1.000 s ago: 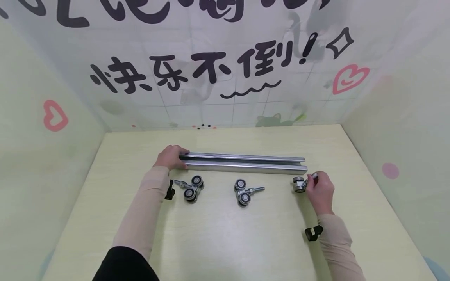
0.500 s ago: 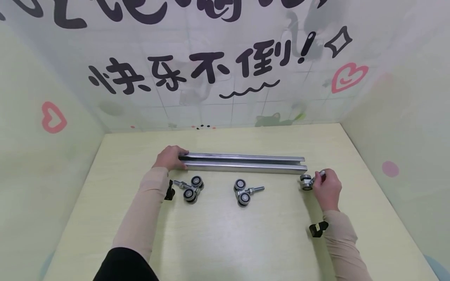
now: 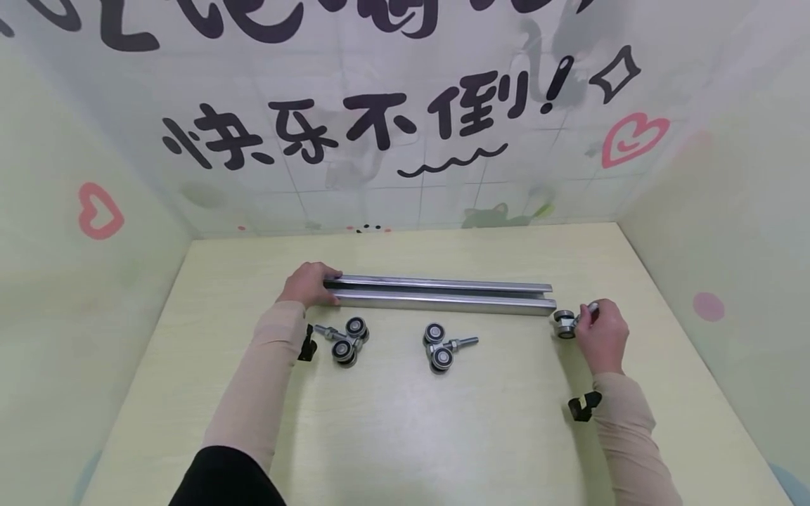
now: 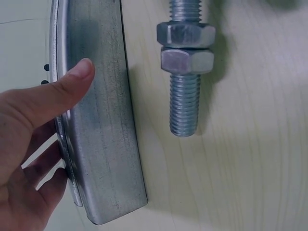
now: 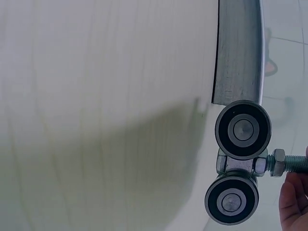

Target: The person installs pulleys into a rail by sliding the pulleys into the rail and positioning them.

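Observation:
A silver C-shaped metal rail lies across the table, slot facing up. My left hand grips its left end; in the left wrist view the thumb presses the rail's side while other fingers sit along the slotted face. Just off the rail's right end, my right hand pinches the threaded bolt of a roller trolley. In the right wrist view, two wheels of that trolley show, the upper one overlapping the rail's end. Only part of the right fingers appears there.
Two more roller trolleys lie in front of the rail: one on the left with its bolt pointing left, another in the middle with its bolt pointing right. Printed cloth walls border the pale wooden table at the back and sides.
My right hand has moved to the right and slightly away from me with the trolley, from in front of the rail's right end to beyond it. The left hand stays on the rail.

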Demonstrator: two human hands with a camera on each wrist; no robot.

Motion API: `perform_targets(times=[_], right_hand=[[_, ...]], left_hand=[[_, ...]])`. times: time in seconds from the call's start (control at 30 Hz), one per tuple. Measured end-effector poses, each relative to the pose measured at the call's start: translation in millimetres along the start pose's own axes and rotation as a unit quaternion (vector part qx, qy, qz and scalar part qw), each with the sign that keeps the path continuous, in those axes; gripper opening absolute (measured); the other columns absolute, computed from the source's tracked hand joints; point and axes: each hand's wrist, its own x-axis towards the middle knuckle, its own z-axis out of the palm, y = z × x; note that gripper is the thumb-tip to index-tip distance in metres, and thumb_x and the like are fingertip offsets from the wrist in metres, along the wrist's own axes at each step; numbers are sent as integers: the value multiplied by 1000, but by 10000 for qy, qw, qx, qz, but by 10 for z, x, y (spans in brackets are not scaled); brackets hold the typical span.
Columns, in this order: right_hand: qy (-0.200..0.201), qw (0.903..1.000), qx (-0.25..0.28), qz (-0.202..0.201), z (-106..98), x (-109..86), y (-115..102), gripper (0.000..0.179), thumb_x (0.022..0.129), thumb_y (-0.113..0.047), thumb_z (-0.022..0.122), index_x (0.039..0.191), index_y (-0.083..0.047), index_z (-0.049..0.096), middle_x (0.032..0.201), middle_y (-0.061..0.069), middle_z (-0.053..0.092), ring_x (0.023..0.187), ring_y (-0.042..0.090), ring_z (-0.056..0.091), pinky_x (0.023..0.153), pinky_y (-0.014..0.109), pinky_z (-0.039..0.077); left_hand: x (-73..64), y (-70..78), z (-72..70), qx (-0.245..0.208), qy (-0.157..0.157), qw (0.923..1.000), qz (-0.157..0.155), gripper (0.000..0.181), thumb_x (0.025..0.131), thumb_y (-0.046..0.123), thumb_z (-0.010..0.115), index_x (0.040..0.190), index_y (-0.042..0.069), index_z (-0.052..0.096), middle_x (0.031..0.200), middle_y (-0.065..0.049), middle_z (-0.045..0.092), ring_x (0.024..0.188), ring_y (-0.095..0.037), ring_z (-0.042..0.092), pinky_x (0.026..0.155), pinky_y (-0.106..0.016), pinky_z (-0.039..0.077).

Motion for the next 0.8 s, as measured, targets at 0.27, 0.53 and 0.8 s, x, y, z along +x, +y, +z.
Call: perform_targets(times=[0.27, 0.53, 0.8], right_hand=[[-99, 9999, -101, -36, 47, 82, 52, 11, 81, 3, 57, 79, 11, 51, 71, 24, 53, 61, 37, 51, 54, 45, 43], [-134, 9998, -160, -65, 108, 168, 109, 12, 82, 1, 57, 79, 11, 51, 71, 24, 52, 61, 38, 51, 54, 45, 43], [-182, 9996, -126, -149, 177, 267, 83, 12, 81, 1, 58, 79, 12, 52, 72, 24, 53, 62, 38, 52, 55, 46, 45]], left_hand=[[15, -18, 17, 10, 48, 10000, -12, 63, 66, 18, 80, 124, 10, 56, 129, -18, 50, 117, -37, 44, 94, -52, 38], [10, 1, 24, -15, 41, 10000, 8, 63, 66, 18, 80, 123, 10, 56, 129, -18, 50, 116, -37, 45, 94, -53, 39], [10, -17, 24, -31, 46, 10000, -64, 63, 65, 19, 80, 123, 11, 56, 130, -17, 49, 116, -37, 44, 93, -53, 39]])
